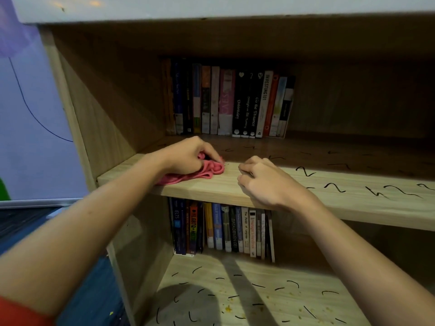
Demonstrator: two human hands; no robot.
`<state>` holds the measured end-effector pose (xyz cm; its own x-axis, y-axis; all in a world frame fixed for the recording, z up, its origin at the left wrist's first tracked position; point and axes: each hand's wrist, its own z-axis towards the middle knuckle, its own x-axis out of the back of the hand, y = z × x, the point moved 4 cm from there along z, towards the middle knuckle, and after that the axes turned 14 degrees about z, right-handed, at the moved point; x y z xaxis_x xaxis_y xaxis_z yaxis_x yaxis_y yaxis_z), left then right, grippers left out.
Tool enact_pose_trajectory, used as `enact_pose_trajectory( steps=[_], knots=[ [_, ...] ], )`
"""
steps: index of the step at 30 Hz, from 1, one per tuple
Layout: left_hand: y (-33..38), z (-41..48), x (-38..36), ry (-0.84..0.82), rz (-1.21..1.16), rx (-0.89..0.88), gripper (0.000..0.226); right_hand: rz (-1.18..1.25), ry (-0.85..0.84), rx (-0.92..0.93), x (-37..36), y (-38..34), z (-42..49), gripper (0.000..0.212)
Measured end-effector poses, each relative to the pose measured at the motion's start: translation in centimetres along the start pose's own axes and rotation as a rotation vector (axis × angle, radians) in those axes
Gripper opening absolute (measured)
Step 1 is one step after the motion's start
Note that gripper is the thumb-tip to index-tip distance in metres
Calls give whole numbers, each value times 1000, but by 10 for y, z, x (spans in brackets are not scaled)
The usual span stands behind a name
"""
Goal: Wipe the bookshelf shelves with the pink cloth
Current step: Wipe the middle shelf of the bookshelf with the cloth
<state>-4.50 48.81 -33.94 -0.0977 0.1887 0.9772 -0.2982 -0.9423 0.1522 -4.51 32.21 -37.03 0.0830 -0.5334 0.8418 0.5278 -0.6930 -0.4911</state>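
Wiping middle shelf [211,188], left end
Left hand [188,154] bunches pink cloth [209,172]; right hand [266,182] rests loose, empty. Best: press flat, sweep right over black marks [306,171]

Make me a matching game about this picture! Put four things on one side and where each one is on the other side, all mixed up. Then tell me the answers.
Things:
1. pink cloth
2. right hand
3. Investing 101 book
4. yellow crumbs

Places:
A. scattered on the lower shelf
B. standing in the row at the back of the middle shelf
C. bunched under the left hand
D. resting near the middle shelf's front edge, holding nothing

Right pairs: 1-C, 2-D, 3-B, 4-A.
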Motion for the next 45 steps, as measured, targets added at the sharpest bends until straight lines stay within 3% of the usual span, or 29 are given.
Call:
enact_pose_trajectory(
  steps=[8,14,21,26,29,35,41,45],
  knots=[
    [15,30,-7,97,93,64,40,-4,1,-15,1,-2,-1,44],
    [6,5,1,-8,49,-58,45,-4,-7,-22,1,-2,-1,44],
    [16,38,-7,81,118,48,41,6,2,-19,1,-3,-2,47],
    [8,7,2,-27,59,-119,43,-13,-6,-17,0,-1,0,47],
    [0,3,8,-103,62,-120,45,-47,-23,-3,-1,-2,0,47],
    [14,33,-8,97,124,57,40,-41,-26,-9,1,-3,-1,45],
    [6,-14,6,-50,12,-142,38,-64,-21,-6,-1,-1,1,46],
    [3,-5,5,23,106,-25,38,-76,-18,-13,-1,-2,1,43]
  ],
)
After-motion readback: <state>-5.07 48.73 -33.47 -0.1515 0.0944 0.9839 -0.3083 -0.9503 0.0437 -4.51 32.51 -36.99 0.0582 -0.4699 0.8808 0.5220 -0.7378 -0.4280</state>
